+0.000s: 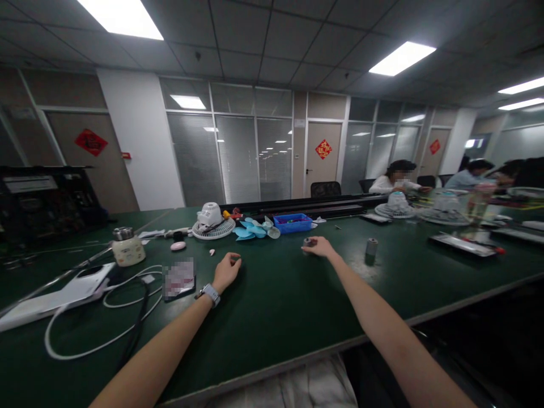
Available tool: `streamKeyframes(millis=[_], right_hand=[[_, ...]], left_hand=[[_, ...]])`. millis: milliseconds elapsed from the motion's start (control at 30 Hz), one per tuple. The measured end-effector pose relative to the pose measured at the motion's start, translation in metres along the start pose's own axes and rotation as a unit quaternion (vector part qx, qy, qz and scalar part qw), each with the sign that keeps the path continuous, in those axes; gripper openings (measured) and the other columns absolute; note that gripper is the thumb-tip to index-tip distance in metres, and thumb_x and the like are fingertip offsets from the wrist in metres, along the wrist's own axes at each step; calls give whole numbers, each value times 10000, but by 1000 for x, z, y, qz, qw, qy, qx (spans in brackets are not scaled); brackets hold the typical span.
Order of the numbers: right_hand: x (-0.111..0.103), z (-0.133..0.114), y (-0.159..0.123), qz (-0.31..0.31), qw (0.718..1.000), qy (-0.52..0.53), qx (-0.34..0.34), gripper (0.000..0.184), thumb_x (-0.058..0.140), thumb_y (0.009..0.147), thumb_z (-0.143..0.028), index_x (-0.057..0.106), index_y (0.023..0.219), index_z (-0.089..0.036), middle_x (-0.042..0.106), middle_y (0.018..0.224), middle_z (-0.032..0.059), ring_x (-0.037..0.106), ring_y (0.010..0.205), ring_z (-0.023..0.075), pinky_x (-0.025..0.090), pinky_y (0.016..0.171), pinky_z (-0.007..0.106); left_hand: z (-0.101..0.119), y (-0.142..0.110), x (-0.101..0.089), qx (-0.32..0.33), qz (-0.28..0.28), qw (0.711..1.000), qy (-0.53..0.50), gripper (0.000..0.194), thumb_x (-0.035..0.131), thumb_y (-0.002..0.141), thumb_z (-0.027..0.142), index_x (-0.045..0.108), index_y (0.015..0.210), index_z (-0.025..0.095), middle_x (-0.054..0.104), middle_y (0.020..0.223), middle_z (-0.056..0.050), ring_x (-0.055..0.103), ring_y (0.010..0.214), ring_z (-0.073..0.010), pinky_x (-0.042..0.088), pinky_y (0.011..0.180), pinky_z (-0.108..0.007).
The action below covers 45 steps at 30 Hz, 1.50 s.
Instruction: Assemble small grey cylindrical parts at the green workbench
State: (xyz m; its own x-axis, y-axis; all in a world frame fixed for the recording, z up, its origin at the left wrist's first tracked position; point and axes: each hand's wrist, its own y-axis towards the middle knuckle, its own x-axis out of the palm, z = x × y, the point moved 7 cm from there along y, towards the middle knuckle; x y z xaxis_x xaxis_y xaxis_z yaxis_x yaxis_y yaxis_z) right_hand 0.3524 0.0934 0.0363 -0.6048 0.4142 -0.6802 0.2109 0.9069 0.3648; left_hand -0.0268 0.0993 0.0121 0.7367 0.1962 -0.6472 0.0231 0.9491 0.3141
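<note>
1st of 2 grey cyls [306,242] is pinched in my R hand [322,247], stretched fwd, 2nd cyl [372,247] upright to its R, L hand [226,273] half-curled, empty.

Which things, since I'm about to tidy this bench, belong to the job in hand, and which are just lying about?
Likely the job:
small grey cylinder in the right hand
similar standing cylinder to its right

Probably just lying about, untouched:
patterned jar
pink oval item
blue tray
blue blades, though possibly related
</note>
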Motion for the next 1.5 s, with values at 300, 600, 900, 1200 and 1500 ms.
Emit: streamKeyframes(millis=[300,600,900,1200,1500], right_hand=[[72,-93,-45,-47,985,151,-71,487,744,602,-423,657,998,-154,705,931,76,668,848,190,529,772,284],[114,-152,-82,-77,967,173,-168,354,683,686,-388,657,986,-201,710,878,41,667,780,196,527,701,284],[117,-147,-83,-59,971,173,-154,404,694,670,-421,650,1005,-198,709,860,36,666,739,180,518,670,269],[44,-96,-39,72,993,35,-87,394,649,713,-455,636,1031,-224,695,950,62,654,861,217,502,757,315],[6,1,-11,23,988,-112,99,486,625,723,-467,593,1089,-147,647,1044,151,608,984,283,468,799,364]], left_hand=[[36,-16,-7,87,11,993,-74,377,519,779,478,649,974,183,659,817,-38,590,719,-154,437,645,-254],[73,-28,-5,190,24,980,-60,372,522,794,473,714,952,197,669,848,-53,558,726,-143,424,671,-247],[67,-14,-22,156,88,982,-67,405,505,793,491,713,907,162,675,836,-58,563,717,-150,423,656,-251],[22,-11,12,117,-99,986,60,350,539,763,489,737,920,247,715,826,-29,622,741,-176,434,705,-255],[18,-6,5,92,-45,995,11,437,486,799,514,693,1021,199,698,903,-58,617,788,-180,442,691,-257]])
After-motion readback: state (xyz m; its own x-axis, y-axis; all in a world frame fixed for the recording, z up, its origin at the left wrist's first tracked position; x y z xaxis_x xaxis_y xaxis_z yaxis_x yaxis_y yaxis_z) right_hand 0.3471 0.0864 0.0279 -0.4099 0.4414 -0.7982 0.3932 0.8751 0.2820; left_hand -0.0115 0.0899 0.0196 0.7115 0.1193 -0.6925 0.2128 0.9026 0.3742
